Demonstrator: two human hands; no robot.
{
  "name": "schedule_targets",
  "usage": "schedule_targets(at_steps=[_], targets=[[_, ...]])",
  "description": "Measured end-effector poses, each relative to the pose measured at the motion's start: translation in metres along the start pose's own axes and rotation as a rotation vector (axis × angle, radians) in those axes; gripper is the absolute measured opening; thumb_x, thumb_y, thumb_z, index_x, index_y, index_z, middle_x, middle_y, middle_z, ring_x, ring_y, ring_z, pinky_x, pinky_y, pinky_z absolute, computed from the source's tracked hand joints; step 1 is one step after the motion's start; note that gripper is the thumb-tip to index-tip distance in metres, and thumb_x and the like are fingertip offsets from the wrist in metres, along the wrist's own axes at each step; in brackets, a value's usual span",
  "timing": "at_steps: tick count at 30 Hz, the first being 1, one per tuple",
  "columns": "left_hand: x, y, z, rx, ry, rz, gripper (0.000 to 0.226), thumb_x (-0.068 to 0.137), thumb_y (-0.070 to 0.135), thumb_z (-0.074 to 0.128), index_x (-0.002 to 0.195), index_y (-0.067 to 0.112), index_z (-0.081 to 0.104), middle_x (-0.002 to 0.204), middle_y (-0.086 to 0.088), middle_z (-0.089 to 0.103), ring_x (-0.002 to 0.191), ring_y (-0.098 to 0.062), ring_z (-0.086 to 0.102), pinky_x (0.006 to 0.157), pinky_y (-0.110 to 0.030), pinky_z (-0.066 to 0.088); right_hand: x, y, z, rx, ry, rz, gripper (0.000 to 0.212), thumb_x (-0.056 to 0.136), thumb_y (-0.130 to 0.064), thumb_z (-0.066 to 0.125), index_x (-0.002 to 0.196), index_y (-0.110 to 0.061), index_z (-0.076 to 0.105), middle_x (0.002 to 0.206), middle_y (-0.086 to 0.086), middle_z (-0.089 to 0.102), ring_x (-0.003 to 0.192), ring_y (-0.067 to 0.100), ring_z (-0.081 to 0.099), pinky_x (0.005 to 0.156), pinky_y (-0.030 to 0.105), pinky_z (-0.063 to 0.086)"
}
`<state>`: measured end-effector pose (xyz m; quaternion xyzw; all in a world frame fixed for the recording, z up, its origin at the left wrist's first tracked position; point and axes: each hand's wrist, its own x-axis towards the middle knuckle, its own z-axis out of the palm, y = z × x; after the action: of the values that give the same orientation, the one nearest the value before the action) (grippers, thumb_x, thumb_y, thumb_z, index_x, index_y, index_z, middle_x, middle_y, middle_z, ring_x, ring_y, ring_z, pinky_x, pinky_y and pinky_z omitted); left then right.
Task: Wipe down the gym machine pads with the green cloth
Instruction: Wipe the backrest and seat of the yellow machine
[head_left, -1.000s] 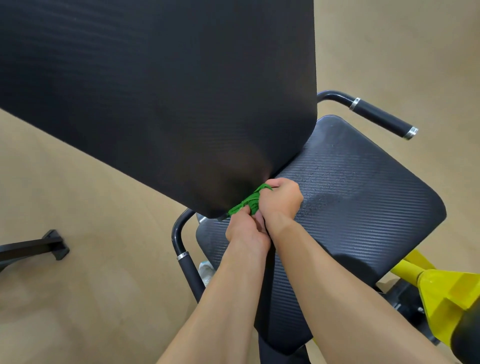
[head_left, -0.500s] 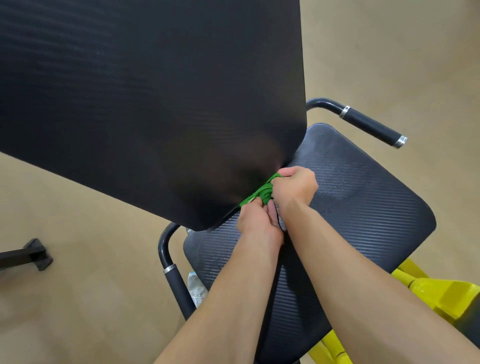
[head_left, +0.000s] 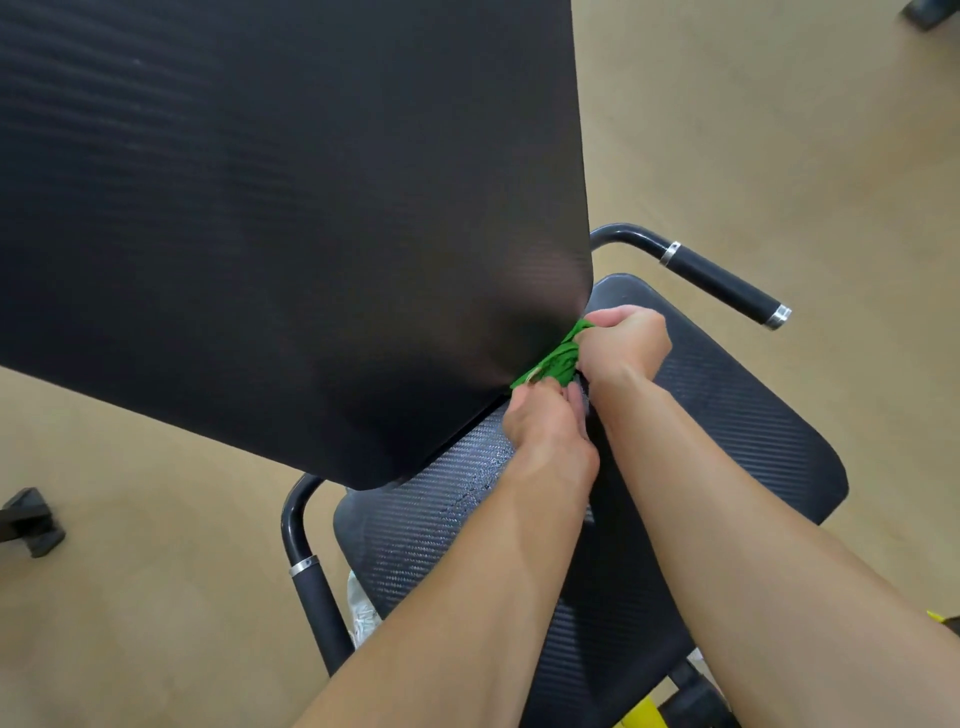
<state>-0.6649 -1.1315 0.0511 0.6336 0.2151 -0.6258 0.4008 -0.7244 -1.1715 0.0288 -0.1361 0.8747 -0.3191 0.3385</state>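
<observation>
A bunched green cloth (head_left: 555, 359) is pressed into the gap where the large black back pad (head_left: 291, 218) meets the black textured seat pad (head_left: 727, 415). My right hand (head_left: 623, 345) is closed over the cloth's upper end. My left hand (head_left: 545, 423) grips its lower end, just below and to the left. Both hands touch each other over the seat pad. Most of the cloth is hidden by my fingers and the back pad's edge.
Black handles with silver rings flank the seat: one at the upper right (head_left: 727, 278), one at the lower left (head_left: 317, 597). A black machine foot (head_left: 31, 522) rests on the tan floor at the left. A yellow frame part (head_left: 647, 712) shows at the bottom.
Both hands with the cloth have slid along the gap between the pads, towards the right side of the seat. The view has shifted with them.
</observation>
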Motion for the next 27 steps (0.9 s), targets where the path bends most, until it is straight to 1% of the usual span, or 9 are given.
schedule_targets(at_steps=[3,9,12,15,21,23,24,26,27], targets=[[0.001,-0.008,0.014,-0.020,-0.030,0.042,0.029,0.101,-0.007,0.041,0.117,0.003,0.063,0.107,-0.017,0.064,0.088,-0.024,0.064,0.098,-0.034,0.057,0.009,-0.008,-0.005,-0.020,0.013,-0.041,0.032,0.079,0.006,0.058,0.081,-0.020,0.075,0.091,-0.004,0.072,0.089,0.019,0.069,0.078,0.037,0.062],[0.000,-0.016,0.019,-0.017,-0.055,0.112,0.037,0.094,-0.015,0.033,0.102,0.003,0.063,0.120,-0.023,0.067,0.100,-0.030,0.068,0.097,-0.040,0.058,0.011,-0.014,-0.011,-0.108,0.024,-0.128,0.031,0.083,0.006,0.059,0.082,-0.020,0.075,0.088,-0.006,0.070,0.084,0.014,0.066,0.067,0.027,0.052],[0.002,-0.015,0.020,0.004,-0.074,0.100,0.043,0.093,-0.015,0.032,0.121,0.000,0.062,0.120,-0.023,0.069,0.104,-0.034,0.071,0.096,-0.048,0.058,0.008,-0.015,-0.010,-0.125,0.039,-0.154,0.029,0.086,0.006,0.060,0.083,-0.020,0.074,0.089,-0.005,0.069,0.085,0.016,0.065,0.064,0.026,0.049],[0.002,-0.014,0.019,0.078,-0.090,0.093,0.045,0.090,-0.016,0.031,0.124,-0.006,0.058,0.086,-0.019,0.067,0.070,-0.028,0.065,0.073,-0.037,0.062,0.005,-0.016,-0.012,-0.135,0.063,-0.196,0.028,0.085,0.004,0.061,0.081,-0.021,0.073,0.090,-0.002,0.070,0.087,0.018,0.066,0.068,0.030,0.054],[-0.003,-0.006,0.009,0.162,-0.170,0.010,0.024,0.083,-0.013,0.039,0.083,0.008,0.050,0.059,-0.006,0.049,0.037,-0.015,0.046,0.042,-0.017,0.041,-0.006,-0.008,-0.015,-0.133,0.107,-0.283,0.023,0.085,0.001,0.064,0.078,-0.021,0.067,0.082,-0.004,0.068,0.083,0.017,0.067,0.072,0.030,0.055],[-0.001,-0.004,0.005,0.170,-0.238,-0.016,0.016,0.083,-0.006,0.048,0.085,0.006,0.058,0.064,-0.008,0.060,0.046,-0.019,0.058,0.051,-0.024,0.052,-0.013,-0.005,-0.016,-0.124,0.125,-0.318,0.023,0.086,0.001,0.063,0.079,-0.020,0.065,0.077,-0.007,0.065,0.078,0.012,0.065,0.062,0.018,0.045],[0.001,-0.003,0.004,0.139,-0.286,-0.022,0.015,0.084,-0.001,0.053,0.092,0.003,0.066,0.076,-0.012,0.070,0.064,-0.025,0.069,0.067,-0.033,0.060,-0.016,-0.004,-0.017,-0.113,0.132,-0.331,0.022,0.087,0.000,0.062,0.080,-0.020,0.065,0.076,-0.008,0.064,0.075,0.010,0.064,0.060,0.015,0.043],[0.010,-0.003,0.004,0.093,-0.325,-0.052,0.038,0.082,0.011,0.066,0.118,-0.002,0.069,0.107,-0.015,0.077,0.103,-0.031,0.074,0.099,-0.043,0.056,-0.022,0.001,-0.019,-0.088,0.149,-0.354,0.020,0.086,-0.001,0.064,0.082,-0.020,0.066,0.076,-0.009,0.066,0.075,0.011,0.065,0.068,0.021,0.051],[0.012,-0.003,0.003,0.073,-0.351,-0.079,0.044,0.083,0.015,0.070,0.125,-0.001,0.068,0.114,-0.014,0.076,0.110,-0.030,0.072,0.104,-0.042,0.053,-0.024,0.004,-0.022,-0.076,0.162,-0.366,0.019,0.086,-0.002,0.065,0.083,-0.021,0.066,0.076,-0.009,0.067,0.076,0.011,0.066,0.074,0.026,0.054]])
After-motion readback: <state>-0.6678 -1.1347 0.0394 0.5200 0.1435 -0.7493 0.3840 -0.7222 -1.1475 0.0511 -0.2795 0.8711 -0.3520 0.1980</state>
